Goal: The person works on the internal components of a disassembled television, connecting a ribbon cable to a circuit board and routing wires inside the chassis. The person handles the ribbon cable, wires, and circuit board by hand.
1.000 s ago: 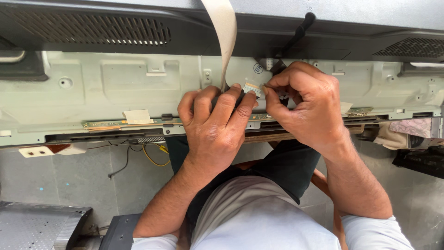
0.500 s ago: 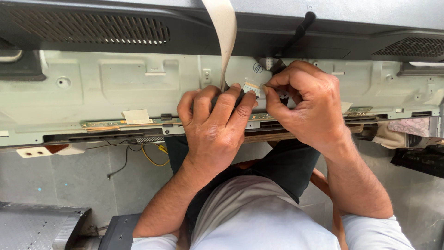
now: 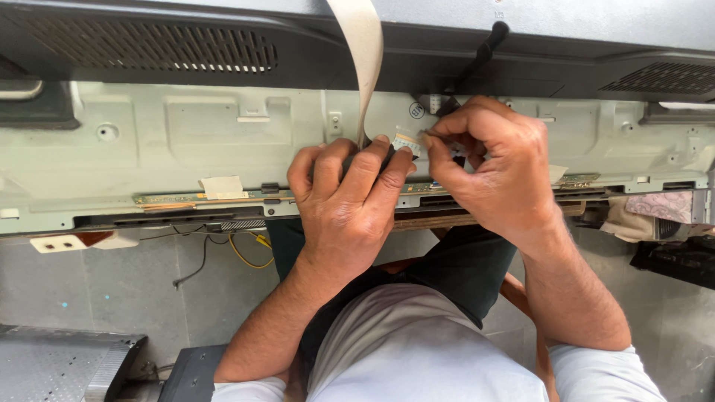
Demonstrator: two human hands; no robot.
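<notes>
Ribbon cable (image 3: 363, 59) end pinched: left hand (image 3: 350, 201), right hand (image 3: 488, 167).

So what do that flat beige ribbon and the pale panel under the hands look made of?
The flat ribbon looks like a flexible plastic cable: thin, matte beige, bending smoothly. The pale panel looks like stamped sheet metal, with pressed ribs, punched holes and a dull grey-green finish. Both the left hand and the right hand pinch at the ribbon's lower end.
</notes>
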